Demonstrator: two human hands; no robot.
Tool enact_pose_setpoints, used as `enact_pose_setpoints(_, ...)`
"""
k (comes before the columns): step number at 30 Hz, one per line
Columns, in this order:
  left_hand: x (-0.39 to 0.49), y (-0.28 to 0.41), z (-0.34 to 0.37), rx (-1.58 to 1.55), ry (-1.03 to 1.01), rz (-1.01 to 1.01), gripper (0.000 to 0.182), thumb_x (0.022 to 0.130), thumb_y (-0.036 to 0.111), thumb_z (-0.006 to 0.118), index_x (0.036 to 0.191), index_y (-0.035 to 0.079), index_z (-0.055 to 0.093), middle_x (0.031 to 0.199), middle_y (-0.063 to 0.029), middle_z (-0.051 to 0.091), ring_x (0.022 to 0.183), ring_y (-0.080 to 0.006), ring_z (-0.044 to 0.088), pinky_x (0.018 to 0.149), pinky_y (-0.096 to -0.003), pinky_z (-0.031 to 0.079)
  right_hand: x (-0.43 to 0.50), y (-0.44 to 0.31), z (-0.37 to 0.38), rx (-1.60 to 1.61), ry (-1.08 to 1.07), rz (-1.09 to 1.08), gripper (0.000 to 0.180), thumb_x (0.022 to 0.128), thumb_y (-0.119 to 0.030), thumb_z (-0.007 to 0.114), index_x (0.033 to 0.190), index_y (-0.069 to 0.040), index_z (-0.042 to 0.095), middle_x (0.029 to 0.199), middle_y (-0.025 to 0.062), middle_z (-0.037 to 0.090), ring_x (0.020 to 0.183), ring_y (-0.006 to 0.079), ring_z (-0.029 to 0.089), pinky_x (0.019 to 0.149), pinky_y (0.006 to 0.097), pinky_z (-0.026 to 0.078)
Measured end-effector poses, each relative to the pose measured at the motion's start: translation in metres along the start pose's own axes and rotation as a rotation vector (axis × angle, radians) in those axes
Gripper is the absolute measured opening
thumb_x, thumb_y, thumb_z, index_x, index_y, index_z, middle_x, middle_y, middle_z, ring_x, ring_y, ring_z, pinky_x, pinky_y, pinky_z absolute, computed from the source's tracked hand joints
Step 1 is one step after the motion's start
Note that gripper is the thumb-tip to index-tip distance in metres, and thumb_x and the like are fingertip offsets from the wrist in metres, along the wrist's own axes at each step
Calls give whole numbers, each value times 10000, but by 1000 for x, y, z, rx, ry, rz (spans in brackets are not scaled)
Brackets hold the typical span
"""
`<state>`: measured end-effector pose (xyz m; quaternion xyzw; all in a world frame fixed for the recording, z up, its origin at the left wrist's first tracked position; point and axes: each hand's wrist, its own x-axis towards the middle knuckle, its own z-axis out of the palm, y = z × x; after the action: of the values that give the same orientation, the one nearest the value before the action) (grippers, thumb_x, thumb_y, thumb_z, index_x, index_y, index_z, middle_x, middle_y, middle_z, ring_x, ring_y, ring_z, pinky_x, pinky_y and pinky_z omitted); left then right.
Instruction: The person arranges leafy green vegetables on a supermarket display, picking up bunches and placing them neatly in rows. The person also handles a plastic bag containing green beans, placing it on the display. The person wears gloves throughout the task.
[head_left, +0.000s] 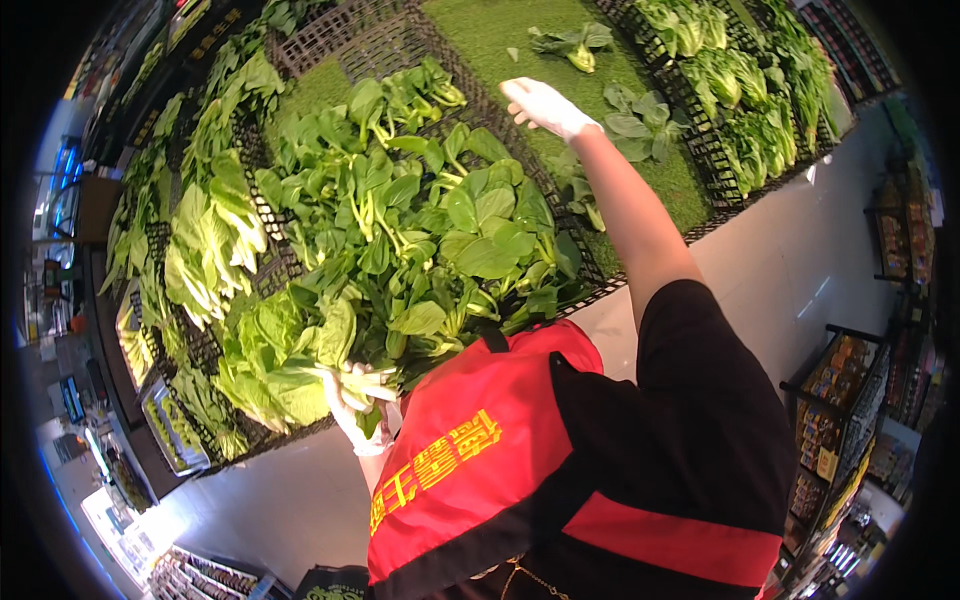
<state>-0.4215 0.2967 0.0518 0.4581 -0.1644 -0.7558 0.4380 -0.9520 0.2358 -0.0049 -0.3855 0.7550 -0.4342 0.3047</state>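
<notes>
My left hand (346, 409), in a white glove, is low at the display's near edge. It grips a bunch of leafy greens (371, 386) by the pale stalks, close to my red apron (480, 427). My right hand (546, 106), also gloved in white, is stretched out over a green artificial-grass mat (495, 30), with nothing seen in it. Near it on the mat lie a small leafy green (581, 49) and a loose flat-leaved plant (641, 124). Between my hands spreads a big heap of bok choy-like greens (480, 225).
Black plastic lattice dividers (517, 142) separate the vegetables. Lettuce-like greens (727, 82) fill the right section; long pale-stalked greens (214, 240) lie left. An upturned-looking dark crate (349, 37) sits at the back. Shelves of packaged goods (832, 405) stand right, across the tiled floor (757, 262).
</notes>
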Motion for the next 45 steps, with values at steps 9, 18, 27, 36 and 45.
enact_pose_setpoints(9,12,-10,5,-16,-39,54,317,939,365,616,1047,79,533,906,-63,575,836,-194,568,715,-368,510,-149,111,-51,-415,-51,364,460,746,-106,580,1199,-30,597,1197,249,617,1143,374,586,967,406,469)
enact_pose_setpoints(18,20,-8,29,41,-16,71,316,918,343,646,1069,92,530,904,-62,573,797,-202,579,686,-363,516,-104,156,-122,-404,860,340,683,746,-233,655,1381,-103,440,1387,215,434,1257,365,460,1043,413,403)
enact_pose_setpoints(27,19,-5,25,44,-52,35,355,896,348,671,1107,98,533,915,-60,584,815,-202,589,701,-372,521,-66,168,-135,-396,580,353,701,642,-234,774,1277,-44,545,1298,295,517,1148,367,566,959,383,467)
enact_pose_setpoints(36,24,-12,27,156,-16,24,406,924,411,628,1078,44,546,866,-75,598,801,-204,594,735,-343,523,-158,128,-111,-503,176,251,659,708,-353,768,1249,-34,570,1269,264,549,1152,379,556,1029,401,428)
enact_pose_setpoints(45,22,-11,34,107,78,94,384,915,367,644,1103,48,540,910,-84,583,818,-215,584,727,-353,523,-20,57,-146,-414,353,17,404,848,-414,584,1059,-93,709,1062,153,700,943,322,669,845,401,520)
